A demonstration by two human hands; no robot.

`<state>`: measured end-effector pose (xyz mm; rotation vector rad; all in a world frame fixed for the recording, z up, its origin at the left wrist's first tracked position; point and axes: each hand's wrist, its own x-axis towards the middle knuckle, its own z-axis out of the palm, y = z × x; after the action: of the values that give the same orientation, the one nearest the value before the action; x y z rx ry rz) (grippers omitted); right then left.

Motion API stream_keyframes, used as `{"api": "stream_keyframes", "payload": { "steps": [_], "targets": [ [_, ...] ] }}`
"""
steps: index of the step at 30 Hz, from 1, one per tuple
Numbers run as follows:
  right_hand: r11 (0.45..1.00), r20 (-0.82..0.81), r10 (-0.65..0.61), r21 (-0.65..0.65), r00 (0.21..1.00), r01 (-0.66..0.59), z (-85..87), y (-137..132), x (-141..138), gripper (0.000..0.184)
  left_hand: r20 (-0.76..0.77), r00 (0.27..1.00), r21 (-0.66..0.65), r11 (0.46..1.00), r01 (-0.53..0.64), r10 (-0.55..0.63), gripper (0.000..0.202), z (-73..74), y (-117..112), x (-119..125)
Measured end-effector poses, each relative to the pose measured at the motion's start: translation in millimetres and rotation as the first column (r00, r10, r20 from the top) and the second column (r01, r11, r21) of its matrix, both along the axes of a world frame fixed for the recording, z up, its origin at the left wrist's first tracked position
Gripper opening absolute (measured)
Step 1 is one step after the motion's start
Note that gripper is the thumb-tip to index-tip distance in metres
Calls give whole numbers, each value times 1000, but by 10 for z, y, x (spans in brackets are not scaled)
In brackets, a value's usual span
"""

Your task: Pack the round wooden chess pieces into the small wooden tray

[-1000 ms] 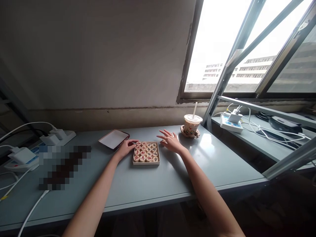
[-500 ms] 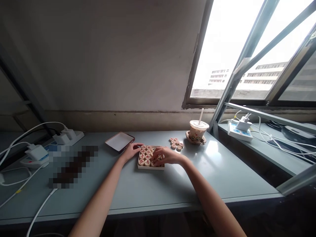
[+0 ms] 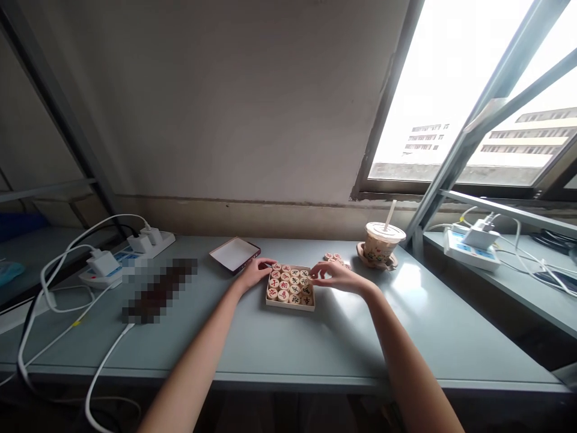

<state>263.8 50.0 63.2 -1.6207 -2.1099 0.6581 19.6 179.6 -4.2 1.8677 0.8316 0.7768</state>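
Note:
A shallow white box (image 3: 291, 306) lies on the desk, filled with rows of round wooden Chinese chess pieces (image 3: 284, 286) with red and black characters. My left hand (image 3: 253, 275) grips the box at its back left corner, thumb and fingers bent around the edge. At the back right edge, my right hand (image 3: 337, 278) has curled fingers and thumb against the box. Its fingertips partly cover the rim there. A few loose chess pieces (image 3: 334, 257) lie just behind my right hand, partly hidden by it. The dark-edged box lid (image 3: 234, 254) rests upside down behind my left hand.
A lidded drink cup (image 3: 383, 242) with a straw stands in a cardboard holder at the back right. Power strips (image 3: 104, 275) with chargers and white cables occupy the left side. A blurred dark patch (image 3: 157, 294) lies beside them. Another power strip (image 3: 471, 248) sits beyond the metal frame.
My right hand has drawn back from above the pieces to the box's right edge, uncovering the right-hand rows. My left hand stays at the left corner. The whole view has shifted left.

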Motion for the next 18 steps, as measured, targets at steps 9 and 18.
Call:
{"api": "stream_keyframes", "payload": {
  "steps": [9, 18],
  "targets": [
    [955, 210, -275, 167, 938, 243, -163, 4, 375, 24, -27, 1000, -10, 1000, -14, 13, 34, 57, -51, -2],
    [931, 266, -13, 356, 964, -85, -291, 268, -424, 36, -57, 993, -8, 995, 99, -99, 31, 127, -36, -34]
  ]
}}
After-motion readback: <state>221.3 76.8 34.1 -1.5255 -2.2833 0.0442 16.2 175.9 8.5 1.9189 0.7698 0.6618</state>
